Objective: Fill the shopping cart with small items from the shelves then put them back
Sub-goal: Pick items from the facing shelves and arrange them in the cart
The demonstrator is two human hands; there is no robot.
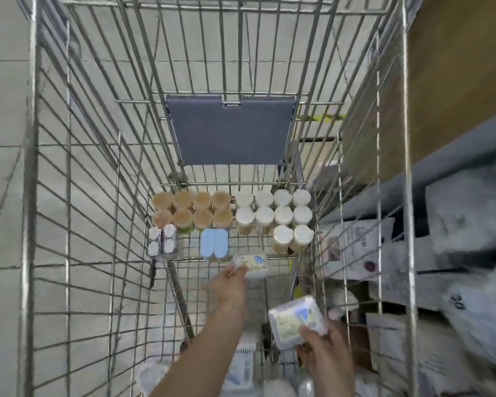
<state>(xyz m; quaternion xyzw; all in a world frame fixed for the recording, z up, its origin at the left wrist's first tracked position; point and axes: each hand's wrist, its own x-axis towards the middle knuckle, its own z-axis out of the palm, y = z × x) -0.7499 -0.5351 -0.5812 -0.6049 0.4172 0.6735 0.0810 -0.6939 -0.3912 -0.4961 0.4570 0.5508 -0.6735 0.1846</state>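
I look down into a wire shopping cart point(69, 196). On its floor stand several tan-lidded jars point(192, 209), several white-lidded jars point(274, 212), a foil-topped pack point(162, 240) and a light-blue-topped pack point(214, 243). My left hand point(229, 285) reaches deep into the cart and pinches a pale yellow wrapped packet point(255, 266) low over the floor. My right hand point(324, 348) grips a second pale yellow wrapped packet point(297, 322) higher up, near the cart's right wall.
A grey flap point(229, 130) hangs on the cart's far end wall. More white and blue packs point(242, 365) lie at the near end under my arms. Shelves with blurred white packages point(441, 253) stand close on the right. Tiled floor point(6, 138) lies to the left.
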